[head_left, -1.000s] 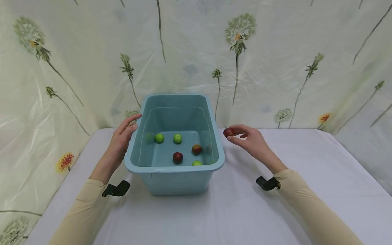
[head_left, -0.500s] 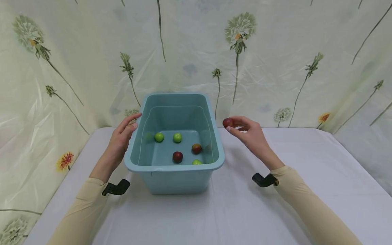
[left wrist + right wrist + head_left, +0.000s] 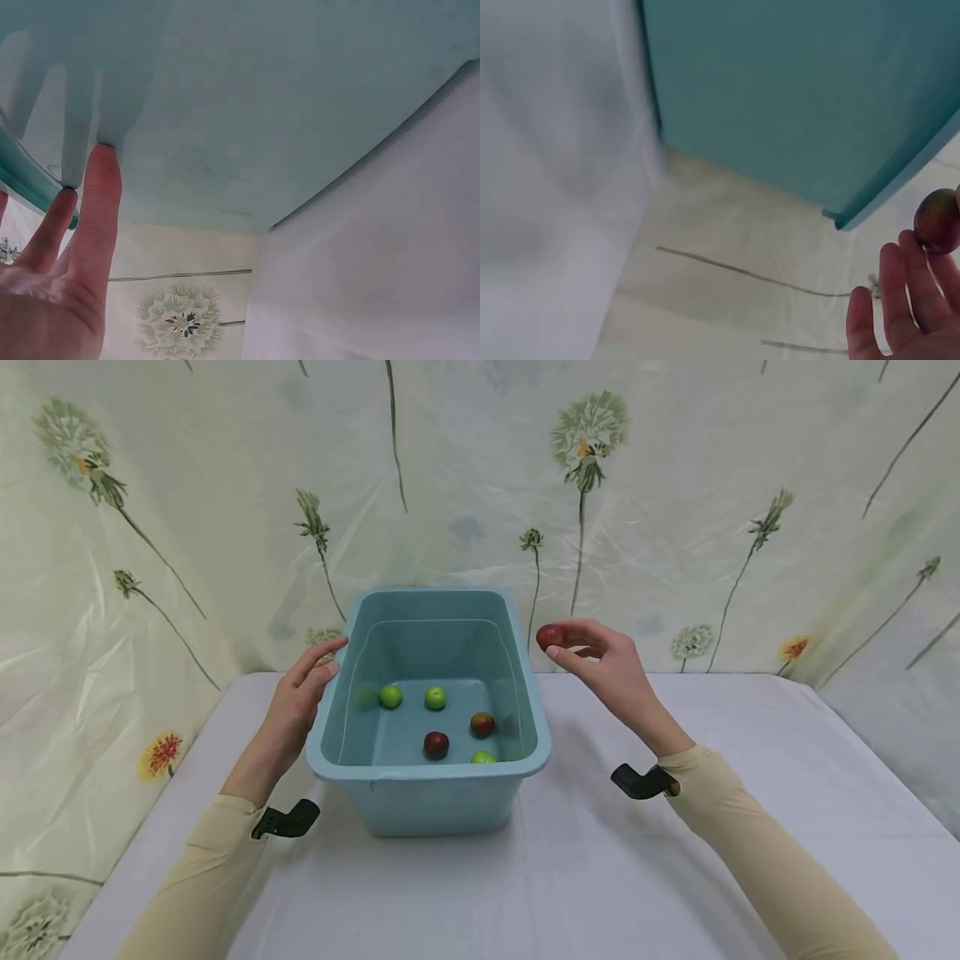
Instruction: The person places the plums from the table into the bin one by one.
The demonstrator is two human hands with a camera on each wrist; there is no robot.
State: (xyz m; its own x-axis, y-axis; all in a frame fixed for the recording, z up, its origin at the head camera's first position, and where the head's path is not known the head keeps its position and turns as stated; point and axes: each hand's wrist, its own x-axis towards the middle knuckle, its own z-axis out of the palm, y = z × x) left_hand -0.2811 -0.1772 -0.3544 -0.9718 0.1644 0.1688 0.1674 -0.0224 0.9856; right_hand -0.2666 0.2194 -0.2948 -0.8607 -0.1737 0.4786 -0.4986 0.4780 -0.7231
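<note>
A blue plastic tub [image 3: 427,803] stands on the table. Inside lie several small round fruits: green ones such as this one [image 3: 435,697], and dark red plums [image 3: 436,744]. My left hand [image 3: 288,714] rests at the tub's left side; in the left wrist view its outstretched fingertips [image 3: 105,161] touch the wall and rim. Another dark red plum [image 3: 551,637] is pinched between the thumb and fingers of my right hand [image 3: 611,672], raised just right of the tub's right rim. The right wrist view shows this plum [image 3: 937,221] with a greenish patch, its other fingers extended.
A white cloth covers the table [image 3: 480,902]. Behind and to the left hangs a sheet [image 3: 465,468] printed with dandelions. The tub's rim [image 3: 534,710] stands high above the table between both hands.
My right hand has lifted the plum from near table level to above the rim's side and shifted slightly left. The left hand and the tub stay put.
</note>
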